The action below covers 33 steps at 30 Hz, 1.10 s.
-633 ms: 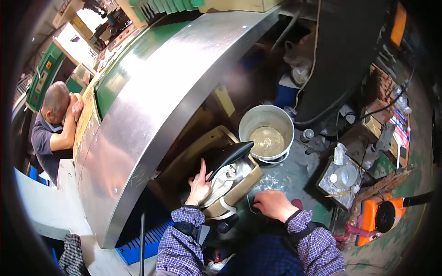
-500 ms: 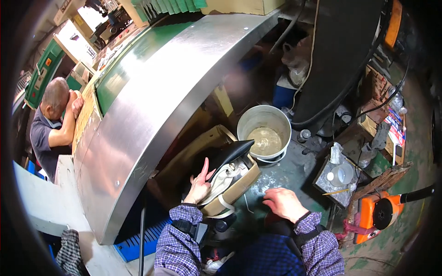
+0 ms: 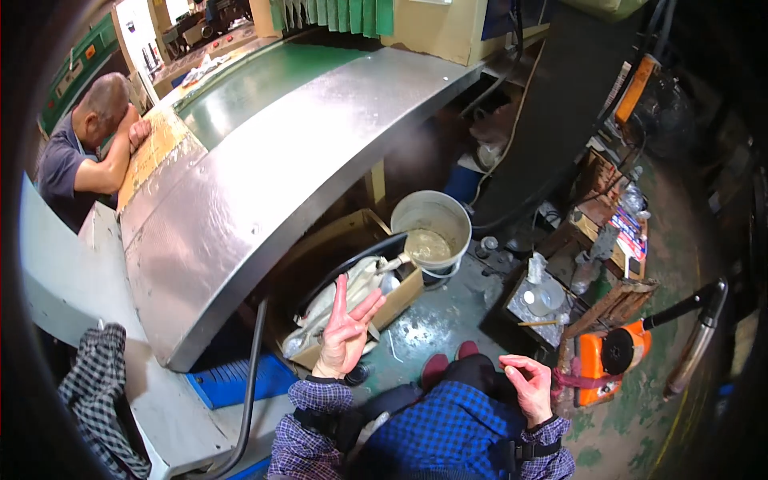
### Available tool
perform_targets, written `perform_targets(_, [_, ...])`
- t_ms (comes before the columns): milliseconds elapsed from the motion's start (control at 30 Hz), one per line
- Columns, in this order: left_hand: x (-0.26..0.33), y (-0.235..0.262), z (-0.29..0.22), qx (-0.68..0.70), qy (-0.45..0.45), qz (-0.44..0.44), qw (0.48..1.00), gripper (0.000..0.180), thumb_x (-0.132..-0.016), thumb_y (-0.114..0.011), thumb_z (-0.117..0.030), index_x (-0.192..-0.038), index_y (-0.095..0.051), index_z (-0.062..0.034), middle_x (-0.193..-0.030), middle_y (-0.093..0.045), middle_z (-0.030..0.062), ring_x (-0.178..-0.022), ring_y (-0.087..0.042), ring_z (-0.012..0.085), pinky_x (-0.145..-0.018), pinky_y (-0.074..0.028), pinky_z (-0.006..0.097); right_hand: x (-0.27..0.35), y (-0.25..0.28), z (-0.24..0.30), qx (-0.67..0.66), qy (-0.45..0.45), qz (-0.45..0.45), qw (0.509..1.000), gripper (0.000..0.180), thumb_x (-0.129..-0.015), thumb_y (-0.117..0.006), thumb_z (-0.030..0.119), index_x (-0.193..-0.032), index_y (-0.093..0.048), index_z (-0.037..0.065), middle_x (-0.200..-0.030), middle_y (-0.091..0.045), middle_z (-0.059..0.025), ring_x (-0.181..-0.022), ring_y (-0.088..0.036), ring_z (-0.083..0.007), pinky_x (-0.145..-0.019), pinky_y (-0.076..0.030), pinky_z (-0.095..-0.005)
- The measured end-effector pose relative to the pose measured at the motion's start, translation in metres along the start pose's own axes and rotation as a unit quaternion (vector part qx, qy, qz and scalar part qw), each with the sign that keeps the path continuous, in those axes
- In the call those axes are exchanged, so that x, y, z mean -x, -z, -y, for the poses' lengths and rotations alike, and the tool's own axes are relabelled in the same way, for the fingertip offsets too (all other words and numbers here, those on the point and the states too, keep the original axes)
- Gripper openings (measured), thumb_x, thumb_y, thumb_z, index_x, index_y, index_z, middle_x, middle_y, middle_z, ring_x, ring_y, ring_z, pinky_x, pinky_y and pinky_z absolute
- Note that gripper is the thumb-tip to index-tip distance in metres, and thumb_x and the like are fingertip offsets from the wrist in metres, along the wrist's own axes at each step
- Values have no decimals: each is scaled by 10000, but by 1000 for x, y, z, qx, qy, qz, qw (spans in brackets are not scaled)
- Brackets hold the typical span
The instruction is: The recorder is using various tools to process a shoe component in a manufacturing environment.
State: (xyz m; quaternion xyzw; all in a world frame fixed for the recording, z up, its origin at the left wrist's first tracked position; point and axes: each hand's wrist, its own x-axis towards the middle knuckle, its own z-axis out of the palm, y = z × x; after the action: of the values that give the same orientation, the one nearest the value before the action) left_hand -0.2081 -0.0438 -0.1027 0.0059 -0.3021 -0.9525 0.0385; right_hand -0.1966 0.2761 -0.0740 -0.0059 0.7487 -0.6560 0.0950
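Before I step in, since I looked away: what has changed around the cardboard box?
The black flap has swung back to the left, baring more of the white bundle in the cardboard box. The left hand appears to have let go of the flap and is spread open; the right hand has drawn back toward the lap. The bucket and the co-worker look unchanged.

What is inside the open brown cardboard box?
In the box, crumpled cream material and a curved black item are visible. The left hand hides part of it; whatever lies beneath the material is covered.
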Motion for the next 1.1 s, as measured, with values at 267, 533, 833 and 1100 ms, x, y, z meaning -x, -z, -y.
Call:
perform_targets(267, [61,-21,22,-320,-5,-32,947,1058,-647,-721,-23,-1423,-9,-115,-1000,-579,103,-1001,-523,188,-976,-332,320,90,19,6,-30,7,-115,993,137,-793,-582,-29,-922,-628,-29,-956,-631,-111,-880,-587,-167,-823,-447,-268])
perform_targets(533, [99,-6,61,-460,-9,14,888,999,-685,-695,-33,-1418,-17,-75,-1022,-618,117,-1061,-515,196,-971,-329,343,133,43,-42,6,-25,-225,974,134,-801,-594,2,-929,-622,-22,-952,-627,-90,-901,-572,-141,-830,-436,-258])
perform_targets(833, [88,4,88,-629,52,-6,776,866,-786,-557,-61,-1423,22,-151,-1039,-619,145,-1092,-520,264,-1035,-217,428,142,48,-78,8,-42,-273,961,196,-794,-580,-32,-988,-601,-28,-1024,-602,-86,-909,-570,-134,-814,-453,-242])
perform_targets(1100, [91,40,89,-802,164,-56,572,808,-801,-498,-99,-1419,11,-212,-1203,-531,108,-1133,-474,294,-981,-158,644,140,50,-88,84,-16,-267,960,177,-773,-581,-42,-947,-606,-20,-1019,-585,-105,-945,-551,-164,-830,-446,-272])
